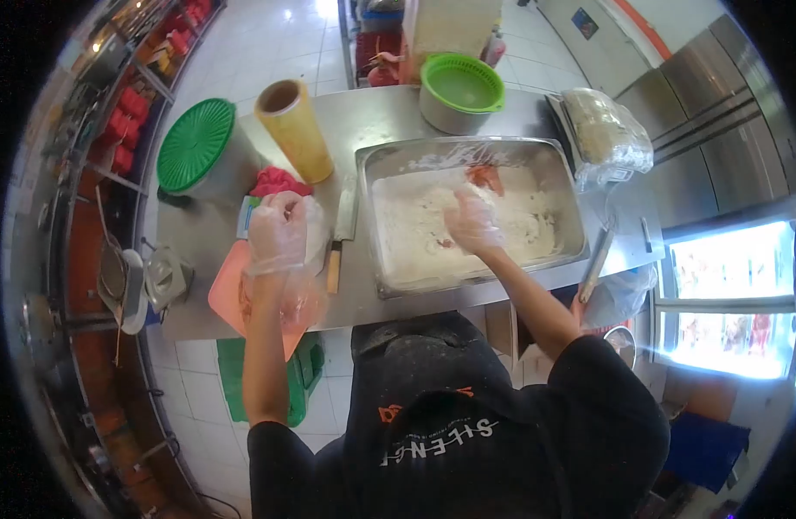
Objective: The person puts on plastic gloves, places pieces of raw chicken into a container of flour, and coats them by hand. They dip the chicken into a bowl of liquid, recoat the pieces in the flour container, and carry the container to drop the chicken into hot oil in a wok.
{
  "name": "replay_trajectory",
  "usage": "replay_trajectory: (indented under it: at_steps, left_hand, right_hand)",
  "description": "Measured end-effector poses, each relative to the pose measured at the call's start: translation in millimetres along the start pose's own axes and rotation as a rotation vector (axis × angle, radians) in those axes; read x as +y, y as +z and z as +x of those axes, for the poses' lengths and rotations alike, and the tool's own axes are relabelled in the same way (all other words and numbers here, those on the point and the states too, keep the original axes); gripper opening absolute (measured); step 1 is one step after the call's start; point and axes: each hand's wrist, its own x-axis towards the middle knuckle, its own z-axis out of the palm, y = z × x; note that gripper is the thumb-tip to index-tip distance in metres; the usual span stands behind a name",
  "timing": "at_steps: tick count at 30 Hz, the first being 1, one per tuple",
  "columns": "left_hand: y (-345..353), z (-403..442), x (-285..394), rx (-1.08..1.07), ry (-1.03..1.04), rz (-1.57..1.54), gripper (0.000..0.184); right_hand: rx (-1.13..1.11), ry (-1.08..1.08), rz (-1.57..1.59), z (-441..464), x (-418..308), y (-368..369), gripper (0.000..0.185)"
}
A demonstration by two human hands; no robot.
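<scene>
My left hand (pixel 277 232), in a clear plastic glove, is raised above a pink tray (pixel 227 292) at the left of the steel table. Its fingers are curled closed, and whatever they hold is hidden. Inside the large steel pan (pixel 574 227) lies a bed of white flour (pixel 415 221). Over that flour is my right hand (pixel 474 227), also gloved, its floury fingers drawn together; I cannot make out what is in them. Just beyond them an orange-red piece of meat (pixel 486 178) rests in the pan. A cleaver (pixel 346 212) with a wooden handle lies between the tray and the pan.
Behind my left hand stand a green-lidded tub (pixel 195 145) and a roll of plastic wrap (pixel 296 130). A green colander (pixel 463 84) sits in a pot past the pan. At the right are a plastic-wrapped bag (pixel 604 130), tongs (pixel 597 259) and a lit fridge (pixel 728 298).
</scene>
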Motion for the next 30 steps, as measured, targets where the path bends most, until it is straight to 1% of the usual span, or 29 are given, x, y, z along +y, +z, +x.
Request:
replay_trajectory:
  at_steps: [1, 2, 3, 6, 7, 8, 9, 10, 12, 13, 15, 16, 18, 20, 22, 23, 24, 25, 26, 27, 28, 29, 30]
  left_hand:
    - [-1, 2, 14, 0.085, 0.042, 0.053, 0.012]
    - [3, 5, 34, 0.176, 0.083, 0.105, 0.014]
    - [9, 5, 53, 0.261, 0.124, 0.158, 0.016]
    - [32, -6, 104, 0.144, 0.111, -0.041, 0.024]
    - [46, -12, 121, 0.048, 0.031, -0.152, 0.026]
    - [59, -21, 137, -0.059, -0.049, -0.258, 0.028]
    - [74, -29, 153, -0.203, -0.187, -0.284, 0.032]
    - [93, -34, 166, -0.329, -0.323, -0.312, 0.036]
    - [136, -48, 184, -0.411, -0.213, -0.237, 0.035]
    - [155, -47, 197, -0.455, -0.198, -0.328, 0.032]
    - [188, -44, 217, -0.573, -0.154, -0.501, 0.026]
    - [204, -45, 217, -0.693, -0.088, -0.438, 0.026]
    - [232, -50, 219, -0.923, 0.076, -0.32, 0.027]
    - [241, -54, 227, -0.89, 0.31, -0.495, 0.018]
    - [260, -55, 238, -0.764, 0.234, -0.618, 0.016]
    - [265, -49, 239, -0.799, 0.255, -0.533, 0.017]
    - [266, -44, 237, -0.836, 0.258, -0.437, 0.019]
    - [267, -38, 233, -0.768, 0.147, -0.431, 0.025]
    - [268, -31, 227, -0.7, 0.036, -0.424, 0.031]
    - [268, -26, 223, -0.636, -0.072, -0.413, 0.037]
    - [270, -21, 215, -0.511, -0.272, -0.206, 0.04]
    - [277, -16, 201, -0.37, -0.469, 0.0, 0.043]
    - [290, -12, 188, -0.21, -0.668, 0.19, 0.046]
  right_hand:
    - [0.097, -0.115, -0.275, 2, 13, 0, 0.059]
    - [0.188, -0.336, -0.555, 7, 56, 29, 0.065]
    - [0.272, -0.55, -0.834, 10, 84, 44, 0.071]
    - [0.007, -0.329, -0.655, 52, 103, 35, 0.078]
    - [-0.278, -0.171, -0.611, 67, 91, 23, 0.079]
    - [-0.564, -0.004, -0.546, 78, 60, 2, 0.08]
    - [-0.843, 0.158, -0.473, 85, 41, -16, 0.081]
    - [-0.635, 0.146, -0.286, 82, 41, -26, 0.081]
    - [-0.223, 0.105, 0.069, 62, 43, -48, 0.08]
    - [-0.205, 0.205, 0.225, 57, 33, -68, 0.079]
    - [-0.142, -0.063, 0.134, 45, 58, -71, 0.077]
    - [-0.099, -0.192, 0.087, 40, 72, -73, 0.076]
    - [-0.069, -0.14, 0.164, 33, 101, -78, 0.074]
    - [0.026, -0.056, 0.279, 35, 124, -80, 0.073]
    - [0.169, -0.011, 0.428, 46, 136, -77, 0.071]
    - [0.213, -0.012, 0.483, 53, 138, -77, 0.071]
    - [0.212, -0.003, 0.496, 63, 141, -82, 0.07]
    - [0.139, 0.071, 0.447, 71, 145, -94, 0.069]
    - [-0.075, 0.262, 0.265, 77, 156, -116, 0.077]
    - [-0.33, 0.4, 0.049, 83, 165, -139, 0.085]
    - [-0.208, 0.534, 0.089, 69, 196, -129, 0.092]
    - [-0.091, 0.665, 0.131, 52, 221, -99, 0.1]
    - [-0.052, 0.705, 0.041, 44, 223, -79, 0.1]
